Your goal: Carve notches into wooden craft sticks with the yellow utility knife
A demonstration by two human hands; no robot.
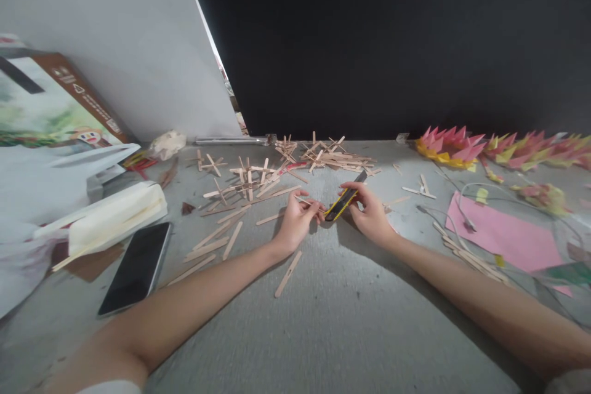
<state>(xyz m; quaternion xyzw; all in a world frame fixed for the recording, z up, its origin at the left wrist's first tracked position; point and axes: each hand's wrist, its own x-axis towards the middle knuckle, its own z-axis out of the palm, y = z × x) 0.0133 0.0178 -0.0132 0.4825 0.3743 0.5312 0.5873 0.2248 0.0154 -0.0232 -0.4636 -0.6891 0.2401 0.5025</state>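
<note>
My left hand point(298, 218) is closed on a thin wooden craft stick point(305, 201), pinched between thumb and fingers. In my right hand point(369, 212) is a yellow and black utility knife point(344, 200), tilted, its lower end close to the stick and my left fingertips. Whether the blade touches the stick I cannot tell. A single craft stick point(288, 274) with a slot-like mark along its middle lies below my left hand. Behind my hands spreads a pile of loose and crossed craft sticks point(344, 160).
At left lie a black phone point(136, 268), a cream-coloured packet point(117, 218) and a plastic bag point(41, 184). Right of my hands are pink paper point(508, 231), a white cable point(466, 221), more sticks point(471, 255) and pink-yellow folded paper pieces point(450, 146). A dark panel point(392, 43) stands behind.
</note>
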